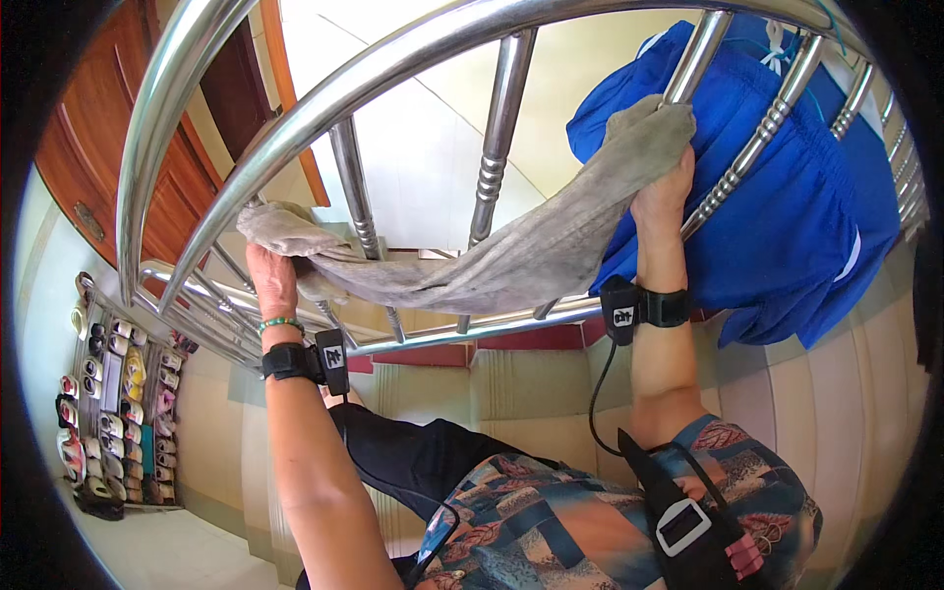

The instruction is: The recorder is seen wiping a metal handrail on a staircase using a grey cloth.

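A long grey cloth (479, 276), stained and creased, stretches between my two hands in front of the stair railing. At the left, my left hand (271, 273) grips one end of it, wrapped close to a baluster. My right hand (667, 188) grips the other end higher up, with the cloth covering the lower part of a polished metal baluster (706, 51). The cloth's middle sags across the balusters between. Cloth hides most of the fingers of both hands.
Blue shorts (767, 177) hang on the railing at the right, beside my right hand. A curved metal handrail (383, 63) arches above. Tiled stairs (527, 383) lie below me. A rack with several shoes (110, 413) stands at lower left, near a wooden door (110, 147).
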Available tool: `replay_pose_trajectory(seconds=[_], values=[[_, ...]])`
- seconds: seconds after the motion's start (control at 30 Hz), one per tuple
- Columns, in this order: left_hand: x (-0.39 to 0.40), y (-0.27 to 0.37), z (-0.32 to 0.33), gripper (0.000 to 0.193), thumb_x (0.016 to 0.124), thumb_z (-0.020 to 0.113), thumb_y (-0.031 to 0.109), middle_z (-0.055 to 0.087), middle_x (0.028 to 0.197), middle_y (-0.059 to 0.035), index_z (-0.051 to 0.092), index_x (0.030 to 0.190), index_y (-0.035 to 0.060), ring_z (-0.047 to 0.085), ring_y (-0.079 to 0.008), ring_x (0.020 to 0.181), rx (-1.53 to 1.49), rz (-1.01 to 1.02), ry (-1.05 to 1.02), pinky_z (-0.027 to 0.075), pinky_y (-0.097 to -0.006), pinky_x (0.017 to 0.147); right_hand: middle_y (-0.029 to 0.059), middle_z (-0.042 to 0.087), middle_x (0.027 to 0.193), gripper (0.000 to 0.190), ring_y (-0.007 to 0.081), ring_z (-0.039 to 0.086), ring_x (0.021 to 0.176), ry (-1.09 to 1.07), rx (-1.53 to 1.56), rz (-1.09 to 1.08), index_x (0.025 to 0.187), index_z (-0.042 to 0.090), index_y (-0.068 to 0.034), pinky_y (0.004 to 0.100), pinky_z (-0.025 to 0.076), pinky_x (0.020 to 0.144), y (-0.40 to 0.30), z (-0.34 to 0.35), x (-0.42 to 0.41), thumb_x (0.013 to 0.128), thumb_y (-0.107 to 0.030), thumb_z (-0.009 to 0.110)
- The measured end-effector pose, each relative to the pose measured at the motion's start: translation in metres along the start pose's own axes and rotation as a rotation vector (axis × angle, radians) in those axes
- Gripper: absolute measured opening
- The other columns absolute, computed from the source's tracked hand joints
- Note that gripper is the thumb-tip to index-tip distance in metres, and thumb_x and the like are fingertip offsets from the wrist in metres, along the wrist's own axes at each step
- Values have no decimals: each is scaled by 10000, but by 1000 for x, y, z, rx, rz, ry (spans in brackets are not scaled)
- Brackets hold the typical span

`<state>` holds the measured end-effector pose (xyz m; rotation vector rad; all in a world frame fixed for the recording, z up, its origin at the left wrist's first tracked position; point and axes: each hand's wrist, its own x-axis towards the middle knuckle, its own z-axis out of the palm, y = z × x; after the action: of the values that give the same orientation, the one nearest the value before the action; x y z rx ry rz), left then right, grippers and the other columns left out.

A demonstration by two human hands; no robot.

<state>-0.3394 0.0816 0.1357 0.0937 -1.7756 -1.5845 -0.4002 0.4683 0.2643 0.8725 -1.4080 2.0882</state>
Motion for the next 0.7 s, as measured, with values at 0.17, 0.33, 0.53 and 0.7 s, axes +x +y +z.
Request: replay_pose_trajectory(seconds=[0.17,0.33,0.53,0.7], values=[[-1,6,3,307,840,479,254,573,931,-67,519,992,-9,527,-156,840,56,56,-17,408,-266,749,63,551,805,131,139,532,717,109,-358,-53,906,503,-15,253,439,641,23,-5,-45,840,-119,460],[-1,2,0,323,848,473,272,575,925,-83,516,992,-13,529,-179,848,122,118,-25,407,-277,753,56,531,805,119,140,506,746,87,-441,-13,891,489,-4,253,414,690,43,-12,-83,831,-85,425],[2,-7,-5,282,856,458,235,575,949,-87,514,996,-4,538,-185,862,114,114,-14,410,-282,752,60,518,830,99,169,502,794,71,-532,81,872,497,-1,276,399,743,75,-26,-132,790,-50,471],[0,0,0,243,857,448,209,579,935,-78,519,980,13,540,-188,871,183,106,-47,409,-272,759,76,558,838,116,188,528,798,105,-594,180,860,537,2,293,409,741,102,-46,-169,758,-44,504]])
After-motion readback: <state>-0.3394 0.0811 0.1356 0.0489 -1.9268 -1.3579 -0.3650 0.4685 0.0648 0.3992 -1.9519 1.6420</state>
